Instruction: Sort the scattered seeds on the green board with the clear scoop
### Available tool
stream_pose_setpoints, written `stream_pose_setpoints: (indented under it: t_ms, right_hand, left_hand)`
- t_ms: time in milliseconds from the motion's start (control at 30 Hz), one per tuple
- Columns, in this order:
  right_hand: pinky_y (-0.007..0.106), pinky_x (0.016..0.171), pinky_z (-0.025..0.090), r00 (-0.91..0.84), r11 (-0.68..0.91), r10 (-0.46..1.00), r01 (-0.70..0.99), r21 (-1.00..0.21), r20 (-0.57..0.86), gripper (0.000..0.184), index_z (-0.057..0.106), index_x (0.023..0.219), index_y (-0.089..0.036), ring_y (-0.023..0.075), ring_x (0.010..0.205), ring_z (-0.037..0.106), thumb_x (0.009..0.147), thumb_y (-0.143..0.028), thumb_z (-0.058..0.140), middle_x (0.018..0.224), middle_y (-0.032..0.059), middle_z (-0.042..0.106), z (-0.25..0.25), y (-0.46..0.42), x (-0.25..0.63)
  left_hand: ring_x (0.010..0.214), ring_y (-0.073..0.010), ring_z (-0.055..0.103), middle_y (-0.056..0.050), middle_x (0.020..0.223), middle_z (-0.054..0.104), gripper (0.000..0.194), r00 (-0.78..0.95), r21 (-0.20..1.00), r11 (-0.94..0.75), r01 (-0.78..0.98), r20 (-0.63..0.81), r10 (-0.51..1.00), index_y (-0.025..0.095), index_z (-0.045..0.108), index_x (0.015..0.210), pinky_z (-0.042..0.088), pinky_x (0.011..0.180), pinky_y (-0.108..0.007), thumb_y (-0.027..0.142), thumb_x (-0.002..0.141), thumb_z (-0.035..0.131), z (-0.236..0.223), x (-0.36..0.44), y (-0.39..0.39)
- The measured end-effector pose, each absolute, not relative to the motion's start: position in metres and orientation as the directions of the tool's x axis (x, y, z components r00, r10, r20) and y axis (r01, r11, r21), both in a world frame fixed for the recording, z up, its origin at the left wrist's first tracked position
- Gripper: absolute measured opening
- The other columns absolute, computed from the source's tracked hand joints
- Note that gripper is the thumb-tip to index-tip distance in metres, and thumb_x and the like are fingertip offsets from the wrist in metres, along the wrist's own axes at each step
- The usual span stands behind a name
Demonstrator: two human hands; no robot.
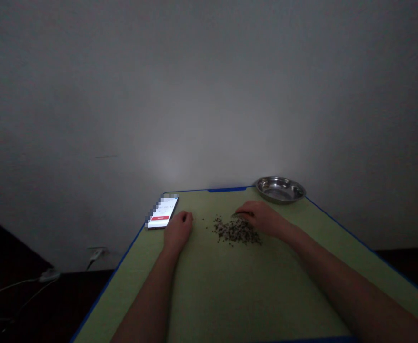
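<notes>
A small heap of mixed dark and pale grains (235, 232) lies spread on the green table, with a few loose dark ones to its left. My right hand (262, 218) reaches in from the right, over the heap's far right edge. Its fingers are bent and pressed together at the grains; what they pinch, if anything, is too small to make out. To the left of the heap, my left hand (179, 229) rests on the table in a loose fist, apart from the grains. Nothing shows in it. Just beside it lies a phone (162, 213) with a lit screen.
A shiny metal bowl (280, 190) stands at the table's far right corner. Blue edging frames the green tabletop (209, 295), which meets a grey wall (209, 105) at the back. On the left, a plug sits in a wall socket (97, 252), and white cables (48, 275) trail below.
</notes>
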State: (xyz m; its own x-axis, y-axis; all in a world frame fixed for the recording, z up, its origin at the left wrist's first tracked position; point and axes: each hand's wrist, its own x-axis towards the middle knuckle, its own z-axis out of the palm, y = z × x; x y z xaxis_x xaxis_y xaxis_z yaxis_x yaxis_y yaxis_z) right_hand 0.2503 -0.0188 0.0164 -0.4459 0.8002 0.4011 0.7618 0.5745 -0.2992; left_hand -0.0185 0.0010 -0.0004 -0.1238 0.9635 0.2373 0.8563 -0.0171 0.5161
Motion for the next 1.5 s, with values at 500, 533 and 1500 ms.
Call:
stream_pose_setpoints:
  t_ms: [500,533,1500]
  right_hand:
    - [0.034,0.08,0.047,-0.34,0.498,0.823,0.818,-0.289,0.454,0.025,0.07,0.101,-0.019,0.0209,0.088,0.063,0.085,-0.019,0.05,0.097,0.0079,0.071,0.015,-0.023,0.279]
    - [0.035,0.081,0.047,-0.31,0.467,0.834,0.836,-0.287,0.456,0.025,0.07,0.101,-0.019,0.0216,0.089,0.064,0.085,-0.019,0.05,0.097,0.0082,0.071,0.012,-0.02,0.284]
    - [0.021,0.062,0.044,-0.119,0.178,0.981,0.86,-0.478,0.15,0.018,0.071,0.088,-0.014,0.0141,0.066,0.064,0.078,-0.023,0.058,0.07,0.0046,0.072,0.01,0.074,0.2]
  left_hand:
    - [0.07,-0.0162,0.057,-0.003,0.073,0.065,0.033,-0.126,0.524,-0.017,0.851,0.237,0.963,0.019,0.062,0.077,0.033,0.056,-0.025,0.037,0.083,0.035,0.0,-0.018,0.0]
    - [0.07,-0.0164,0.057,-0.003,0.073,0.065,0.034,-0.13,0.525,-0.014,0.851,0.235,0.963,0.019,0.062,0.077,0.033,0.056,-0.025,0.038,0.083,0.035,0.0,-0.018,0.0]
    - [0.071,-0.0164,0.056,-0.004,0.077,0.065,0.033,-0.174,0.611,0.006,0.791,0.216,0.961,0.019,0.061,0.077,0.032,0.058,-0.025,0.038,0.084,0.036,-0.004,-0.019,-0.001]
